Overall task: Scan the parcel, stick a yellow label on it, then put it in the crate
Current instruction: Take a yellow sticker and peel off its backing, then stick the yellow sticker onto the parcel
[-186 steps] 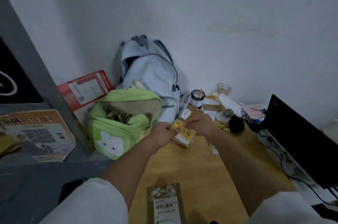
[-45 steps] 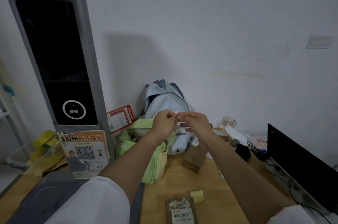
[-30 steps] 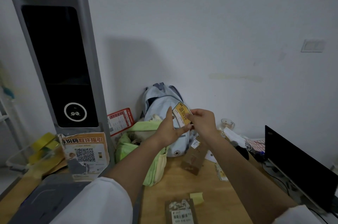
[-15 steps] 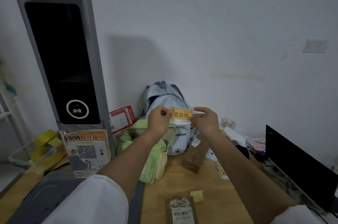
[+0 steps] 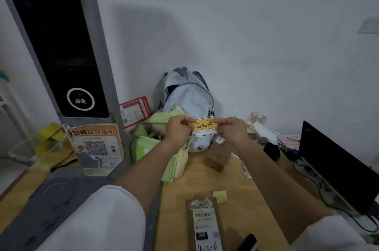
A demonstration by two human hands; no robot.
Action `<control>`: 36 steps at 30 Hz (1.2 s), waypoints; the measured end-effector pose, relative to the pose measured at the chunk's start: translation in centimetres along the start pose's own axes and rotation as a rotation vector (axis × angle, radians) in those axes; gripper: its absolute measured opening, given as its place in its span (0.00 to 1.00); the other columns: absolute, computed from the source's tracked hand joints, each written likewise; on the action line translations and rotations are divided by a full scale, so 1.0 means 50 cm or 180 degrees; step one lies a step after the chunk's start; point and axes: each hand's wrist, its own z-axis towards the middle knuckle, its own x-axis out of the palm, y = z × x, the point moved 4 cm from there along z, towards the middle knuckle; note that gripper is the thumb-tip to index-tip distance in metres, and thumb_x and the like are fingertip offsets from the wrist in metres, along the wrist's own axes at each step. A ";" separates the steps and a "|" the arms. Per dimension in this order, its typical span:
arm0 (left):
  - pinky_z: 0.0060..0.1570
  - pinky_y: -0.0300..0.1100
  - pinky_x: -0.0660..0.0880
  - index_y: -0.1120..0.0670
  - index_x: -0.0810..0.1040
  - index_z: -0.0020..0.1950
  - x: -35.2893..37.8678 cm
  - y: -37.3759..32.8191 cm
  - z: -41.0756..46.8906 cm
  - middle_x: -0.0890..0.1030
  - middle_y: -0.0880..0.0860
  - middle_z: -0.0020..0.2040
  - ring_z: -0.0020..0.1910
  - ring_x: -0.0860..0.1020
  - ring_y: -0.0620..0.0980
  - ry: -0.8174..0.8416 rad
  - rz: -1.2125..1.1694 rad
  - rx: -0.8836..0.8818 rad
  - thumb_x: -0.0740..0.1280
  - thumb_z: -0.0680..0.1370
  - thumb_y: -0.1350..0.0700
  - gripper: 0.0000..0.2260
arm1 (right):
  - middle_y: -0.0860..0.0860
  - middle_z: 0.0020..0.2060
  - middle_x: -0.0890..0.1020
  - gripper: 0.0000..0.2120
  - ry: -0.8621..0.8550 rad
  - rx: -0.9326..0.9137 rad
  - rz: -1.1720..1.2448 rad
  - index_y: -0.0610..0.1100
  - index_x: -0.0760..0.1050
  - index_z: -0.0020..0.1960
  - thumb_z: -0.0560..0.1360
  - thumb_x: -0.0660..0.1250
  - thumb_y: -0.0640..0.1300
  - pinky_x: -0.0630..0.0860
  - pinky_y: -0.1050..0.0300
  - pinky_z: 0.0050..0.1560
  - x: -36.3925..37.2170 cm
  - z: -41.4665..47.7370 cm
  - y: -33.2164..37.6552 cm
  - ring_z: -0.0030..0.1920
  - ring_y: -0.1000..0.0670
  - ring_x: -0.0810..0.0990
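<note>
A yellow label (image 5: 204, 125) with black characters and a white lower strip is stretched flat in the air between my two hands. My left hand (image 5: 178, 130) pinches its left edge and my right hand (image 5: 231, 131) pinches its right edge. The parcel (image 5: 205, 225), a brown flat packet with a white barcode slip, lies on the wooden table (image 5: 242, 189) near the bottom edge, well below my hands. A dark object (image 5: 249, 241), perhaps a scanner, shows at the bottom edge beside the parcel. No crate can be made out for certain.
A tall grey kiosk (image 5: 61, 45) stands at left with a QR poster (image 5: 96, 148). A green bag (image 5: 155, 148), a pale blue backpack (image 5: 188, 97), a small brown box (image 5: 217, 157), a yellow scrap (image 5: 220, 195) and a black monitor (image 5: 336, 164) crowd the table.
The label was peeled and turned between my hands over the last second; it is now held flat and facing me. The view has tipped slightly down.
</note>
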 end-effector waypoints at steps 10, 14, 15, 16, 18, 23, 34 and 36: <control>0.53 0.47 0.78 0.63 0.80 0.55 0.035 0.109 -0.014 0.80 0.59 0.52 0.51 0.79 0.56 0.0239 0.0446 -0.0310 0.70 0.70 0.71 0.14 | 0.40 0.45 0.80 0.15 -0.0023 0.0409 -0.0594 0.32 0.80 0.55 0.70 0.66 0.23 0.80 0.54 0.44 0.002 0.023 -0.143 0.45 0.43 0.79; 0.55 0.41 0.74 0.62 0.80 0.58 0.047 0.173 -0.031 0.79 0.59 0.60 0.60 0.77 0.56 0.0331 0.0758 -0.0532 0.70 0.71 0.70 0.16 | 0.45 0.42 0.80 0.15 -0.0003 0.0497 -0.0922 0.33 0.81 0.54 0.69 0.68 0.24 0.79 0.47 0.53 0.003 0.028 -0.209 0.46 0.45 0.78; 0.54 0.41 0.74 0.62 0.79 0.59 0.050 0.191 -0.038 0.79 0.59 0.61 0.61 0.77 0.56 0.0387 0.0805 -0.0622 0.70 0.71 0.70 0.17 | 0.45 0.45 0.79 0.14 -0.0010 0.0539 -0.0973 0.34 0.82 0.53 0.69 0.68 0.25 0.79 0.47 0.53 0.003 0.028 -0.225 0.46 0.45 0.78; 0.53 0.42 0.74 0.61 0.79 0.60 0.053 0.210 -0.045 0.78 0.59 0.62 0.61 0.76 0.57 0.0444 0.0834 -0.0712 0.70 0.71 0.69 0.17 | 0.46 0.46 0.79 0.12 -0.0020 0.0584 -0.1007 0.35 0.83 0.51 0.70 0.69 0.26 0.79 0.48 0.52 0.002 0.030 -0.244 0.46 0.45 0.79; 0.51 0.42 0.74 0.61 0.77 0.62 0.062 0.249 -0.061 0.77 0.59 0.63 0.60 0.77 0.58 0.0525 0.0862 -0.0881 0.70 0.72 0.69 0.18 | 0.45 0.46 0.79 0.10 -0.0016 0.0648 -0.1123 0.37 0.83 0.47 0.70 0.70 0.27 0.79 0.50 0.47 0.000 0.033 -0.283 0.45 0.45 0.79; 0.52 0.41 0.74 0.61 0.76 0.64 0.083 0.337 -0.096 0.76 0.57 0.64 0.58 0.78 0.55 0.0668 0.0991 -0.1072 0.69 0.73 0.68 0.19 | 0.47 0.42 0.81 0.12 0.0132 0.0732 -0.1594 0.35 0.83 0.51 0.69 0.71 0.28 0.79 0.49 0.56 -0.008 0.019 -0.366 0.47 0.47 0.79; 0.57 0.42 0.77 0.62 0.75 0.63 0.117 0.444 -0.151 0.73 0.59 0.63 0.58 0.77 0.55 0.0984 0.1331 -0.1129 0.66 0.73 0.70 0.19 | 0.46 0.47 0.82 0.14 0.0255 0.0925 -0.2284 0.38 0.83 0.54 0.71 0.67 0.29 0.82 0.49 0.54 -0.015 -0.025 -0.478 0.45 0.50 0.78; 0.58 0.42 0.76 0.62 0.75 0.64 0.119 0.455 -0.153 0.73 0.59 0.63 0.59 0.77 0.56 0.1017 0.1421 -0.1121 0.66 0.73 0.69 0.19 | 0.45 0.52 0.83 0.15 0.0310 0.0859 -0.2413 0.38 0.82 0.57 0.72 0.67 0.30 0.80 0.53 0.54 -0.013 -0.028 -0.485 0.47 0.51 0.78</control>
